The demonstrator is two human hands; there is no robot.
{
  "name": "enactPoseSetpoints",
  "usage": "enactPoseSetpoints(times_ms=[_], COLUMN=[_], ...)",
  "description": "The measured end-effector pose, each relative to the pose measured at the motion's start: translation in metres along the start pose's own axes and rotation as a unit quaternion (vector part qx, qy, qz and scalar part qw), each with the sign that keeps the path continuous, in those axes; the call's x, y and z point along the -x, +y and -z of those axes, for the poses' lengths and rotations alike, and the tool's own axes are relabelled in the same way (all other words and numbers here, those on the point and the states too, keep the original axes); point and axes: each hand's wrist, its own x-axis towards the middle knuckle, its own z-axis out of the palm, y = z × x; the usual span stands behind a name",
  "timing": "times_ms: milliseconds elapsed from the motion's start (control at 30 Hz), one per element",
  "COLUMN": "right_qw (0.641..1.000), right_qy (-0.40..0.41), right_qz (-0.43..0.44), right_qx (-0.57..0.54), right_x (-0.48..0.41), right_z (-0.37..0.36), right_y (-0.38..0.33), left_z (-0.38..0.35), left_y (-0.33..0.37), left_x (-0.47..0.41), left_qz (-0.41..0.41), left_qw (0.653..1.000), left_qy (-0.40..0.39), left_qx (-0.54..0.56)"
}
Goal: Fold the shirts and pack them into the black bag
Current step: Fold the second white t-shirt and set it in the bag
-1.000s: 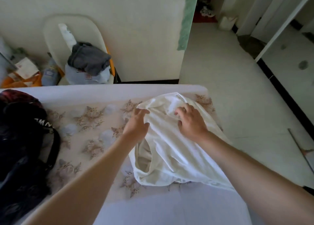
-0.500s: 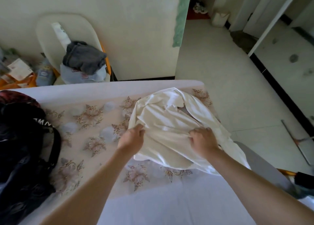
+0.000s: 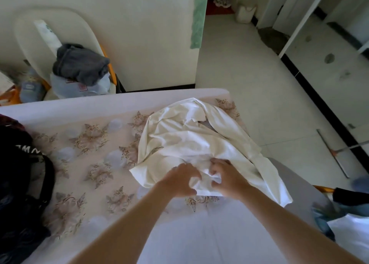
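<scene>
Together, both forearms reach out, left hand (image 3: pixel 179 181) and right hand (image 3: pixel 229 181) bunching the white shirt (image 3: pixel 189 136) in curled fingers at the flowered bed's (image 3: pixel 89 144) right edge.

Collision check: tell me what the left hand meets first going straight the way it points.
More of the crumpled white fabric shirt that the left hand grips; beyond it, probably the right hand.

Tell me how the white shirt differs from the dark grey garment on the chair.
The white shirt is pale and spread loosely over the flowered cover; the grey garment is dark and bunched atop a pile on the chair. The left hand and right hand grip the white shirt's near edge; no hand touches the grey garment. Both are crumpled, unfolded cloth.
</scene>
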Motion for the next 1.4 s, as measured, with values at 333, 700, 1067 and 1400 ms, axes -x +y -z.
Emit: enactPoseSetpoints(times_ms=[333, 700, 1067, 1400], right_qw=[0.948, 0.983, 0.983, 0.988], right_qy=[0.176, 0.067, -0.031, -0.026], right_qz=[0.1, 0.041, -0.057, -0.146], right_qx=[0.247, 0.166, -0.169, -0.054], right_x=[0.015, 0.024, 0.031, 0.059], right_z=[0.007, 0.021, -0.046, -0.065], right_y=[0.021, -0.123, -0.268, -0.197], left_z=[0.012, 0.088, 0.083, 0.014], left_y=[-0.003, -0.052, -0.142, -0.11], left_x=[0.007, 0.108, 0.234, 0.21], left_qz=[0.044, 0.071, 0.217, 0.111], left_qw=[0.985, 0.962, 0.951, 0.988], left_qy=[0.124, 0.224, 0.181, 0.11], left_qx=[0.113, 0.139, -0.122, 0.011])
